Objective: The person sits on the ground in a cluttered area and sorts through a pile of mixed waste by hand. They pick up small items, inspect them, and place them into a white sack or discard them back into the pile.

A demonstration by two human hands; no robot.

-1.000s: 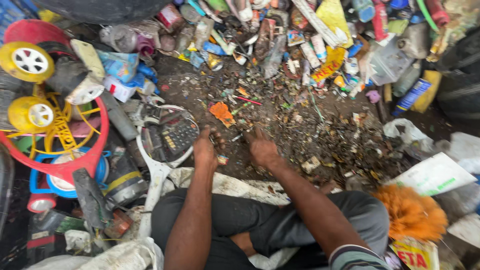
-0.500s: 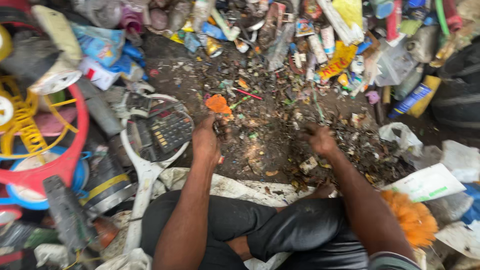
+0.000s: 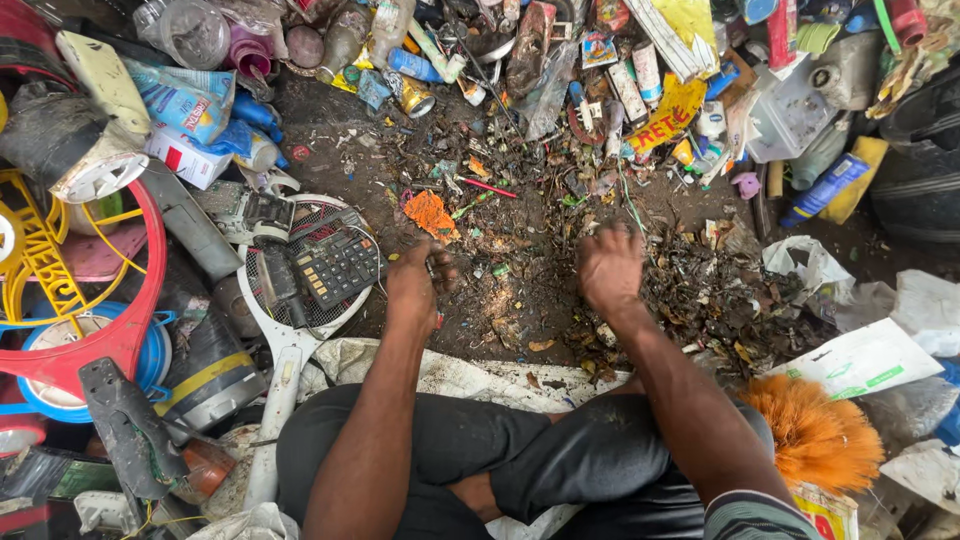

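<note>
I sit cross-legged on a white sack [image 3: 455,374] facing a patch of dark dirt strewn with small scraps. My left hand [image 3: 415,285] rests on the dirt with its fingers curled, just below a crumpled orange scrap [image 3: 430,213] and right of a black calculator [image 3: 335,265]. Whether it pinches something small is unclear. My right hand [image 3: 610,268] lies palm down with fingers spread on a heap of dark debris [image 3: 700,290]. A thin red stick [image 3: 490,187] lies beyond both hands.
The calculator sits on a white racket [image 3: 290,335]. A red hoop [image 3: 125,310], yellow plastic frame [image 3: 40,255] and cans crowd the left. Bottles, tubes and wrappers pile up along the top. A black tyre [image 3: 925,170], white bags [image 3: 860,360] and orange brush [image 3: 815,435] fill the right.
My right hand swept right over the debris, then came back slightly left with fingers spread. My left hand moved forward toward the orange scrap and stays there.
</note>
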